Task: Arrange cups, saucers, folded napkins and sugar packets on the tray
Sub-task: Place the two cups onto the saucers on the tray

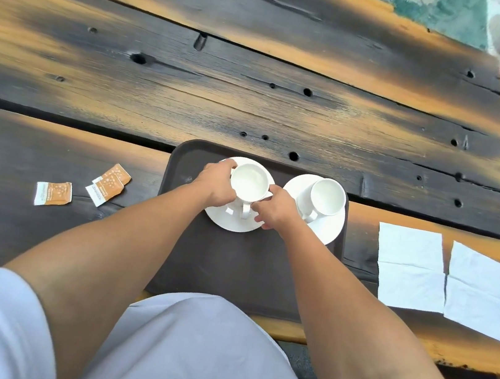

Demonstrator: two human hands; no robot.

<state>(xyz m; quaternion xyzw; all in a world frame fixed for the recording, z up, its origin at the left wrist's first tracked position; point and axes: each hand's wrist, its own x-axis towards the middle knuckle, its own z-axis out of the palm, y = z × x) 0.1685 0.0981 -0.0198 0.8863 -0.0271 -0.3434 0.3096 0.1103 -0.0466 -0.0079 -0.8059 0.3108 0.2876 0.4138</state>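
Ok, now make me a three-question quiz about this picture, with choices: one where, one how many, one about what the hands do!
1. Where are the napkins?
A) on the tray
B) on the table, right of the tray
C) on the floor

2. How many cups stand on the tray?
A) one
B) two
C) four

3. What are the left hand and right hand doing?
A) holding the left cup
B) lying flat on the table
C) tearing a packet

Answers:
1 B, they lie on wood beside the tray.
2 B, one on each saucer.
3 A, fingers curl round it from both sides.
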